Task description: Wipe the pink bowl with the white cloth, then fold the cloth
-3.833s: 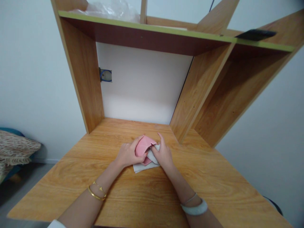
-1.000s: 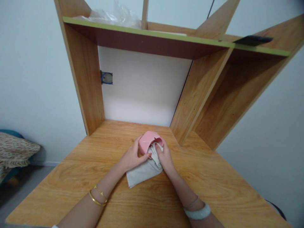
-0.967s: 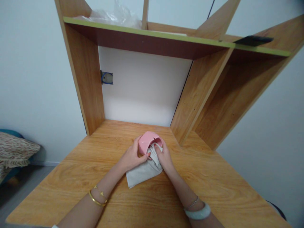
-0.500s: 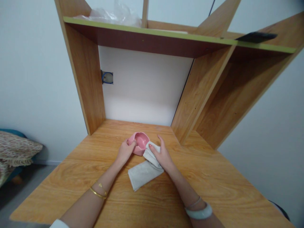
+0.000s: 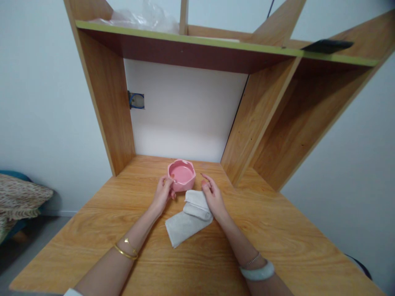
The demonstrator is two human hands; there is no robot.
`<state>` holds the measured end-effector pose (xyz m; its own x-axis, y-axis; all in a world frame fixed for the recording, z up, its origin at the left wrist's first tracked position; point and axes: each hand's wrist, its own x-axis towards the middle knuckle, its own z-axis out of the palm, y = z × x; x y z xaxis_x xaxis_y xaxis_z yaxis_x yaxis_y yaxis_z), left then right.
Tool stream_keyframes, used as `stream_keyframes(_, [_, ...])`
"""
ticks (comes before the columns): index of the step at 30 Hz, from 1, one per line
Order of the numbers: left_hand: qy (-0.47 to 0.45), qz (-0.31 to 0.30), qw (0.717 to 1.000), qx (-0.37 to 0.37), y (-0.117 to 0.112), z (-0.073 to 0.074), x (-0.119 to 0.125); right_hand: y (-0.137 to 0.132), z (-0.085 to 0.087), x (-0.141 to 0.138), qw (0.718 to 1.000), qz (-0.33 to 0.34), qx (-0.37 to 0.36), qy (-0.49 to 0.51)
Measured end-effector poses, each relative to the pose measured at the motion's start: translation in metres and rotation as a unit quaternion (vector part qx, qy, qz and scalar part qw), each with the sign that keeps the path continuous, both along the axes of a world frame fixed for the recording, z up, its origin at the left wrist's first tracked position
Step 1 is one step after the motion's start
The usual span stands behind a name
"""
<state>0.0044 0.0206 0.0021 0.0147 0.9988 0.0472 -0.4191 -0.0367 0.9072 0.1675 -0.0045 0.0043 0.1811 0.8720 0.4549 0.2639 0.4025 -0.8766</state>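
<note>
A pink ashtray (image 5: 185, 185) with a faceted outer wall stands upright on the wooden desk. Its left rim is held by my left hand (image 5: 163, 193), thumb over the edge and fingers curled lower on the outside. Just in front of it lies a folded light grey cloth (image 5: 188, 226), with one end doubled over on top. My right hand (image 5: 212, 197) rests at the cloth's right edge, thumb and forefinger apart and nothing gripped between them. Whether its lower fingers touch the cloth is hidden.
The desk (image 5: 277, 242) runs under a wooden shelf unit with an upright panel (image 5: 262, 119) on the right. Clear plastic wrapping (image 5: 145, 18) and a dark flat object (image 5: 327, 46) lie on the upper shelf (image 5: 185, 39). A socket hole (image 5: 136, 100) shows in the back wall.
The ashtray has gone from tilted to upright and moved slightly back. My right hand has let go of the cloth's folded end, which now lies flat in front of the ashtray.
</note>
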Motion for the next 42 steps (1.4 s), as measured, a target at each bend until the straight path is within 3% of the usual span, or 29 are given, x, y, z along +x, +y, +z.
stream_keyframes(5, [0.088, -0.025, 0.993, 0.070, -0.011, -0.004, 0.013, -0.001, -0.001, -0.002, 0.999, 0.029, -0.033, 0.016])
stream_keyframes(9, [0.139, -0.049, 0.986, 0.078, -0.012, -0.008, 0.013, 0.002, -0.007, 0.002, 0.998, -0.001, -0.066, -0.011])
stream_keyframes(16, [0.209, -0.140, 0.955, 0.159, -0.019, -0.010, 0.015, 0.008, -0.015, 0.015, 0.995, -0.067, -0.039, -0.067])
stream_keyframes(22, [0.236, -0.202, 0.945, 0.104, -0.022, -0.020, 0.016, 0.012, -0.013, 0.022, 0.989, -0.091, -0.046, -0.109])
stream_keyframes(26, [0.274, -0.195, 0.937, 0.090, -0.017, -0.024, 0.012, 0.017, -0.008, 0.045, 0.966, -0.181, -0.051, -0.177])
stream_keyframes(31, [0.317, -0.158, 0.926, 0.133, -0.014, -0.020, 0.007, 0.018, -0.006, 0.080, 0.924, -0.293, -0.085, -0.229])
stream_keyframes(37, [0.323, -0.152, 0.923, 0.144, -0.017, -0.012, 0.006, 0.019, -0.011, 0.097, 0.895, -0.338, -0.119, -0.264])
stream_keyframes(42, [0.287, -0.163, 0.936, 0.121, -0.015, -0.012, 0.007, 0.022, -0.017, 0.101, 0.891, -0.347, -0.125, -0.264])
